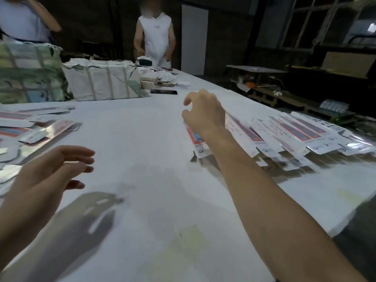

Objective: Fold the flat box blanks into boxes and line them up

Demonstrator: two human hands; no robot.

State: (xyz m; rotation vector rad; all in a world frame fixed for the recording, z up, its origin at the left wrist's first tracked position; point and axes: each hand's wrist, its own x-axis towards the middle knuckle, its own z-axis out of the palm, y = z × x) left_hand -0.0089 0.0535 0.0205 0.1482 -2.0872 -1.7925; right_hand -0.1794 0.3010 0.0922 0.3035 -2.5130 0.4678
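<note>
The right hand (203, 112) hovers loosely open over the row of boxes (284, 133) near the tabletop's (142, 139) right edge; the left hand (50, 167) is empty. The flat blanks (36, 129) look light and bendable, so pinch them by an edge.

Left hand (50, 169) low, fingers loosely spread (empty grip), right hand (205, 115) outstretched, fingers curled

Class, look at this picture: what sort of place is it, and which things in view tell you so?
Probably a packing workshop or small warehouse. A long white work table carries a row of folded boxes, loose flat box blanks and large strapped bundles; dark shelving stands behind.
</note>
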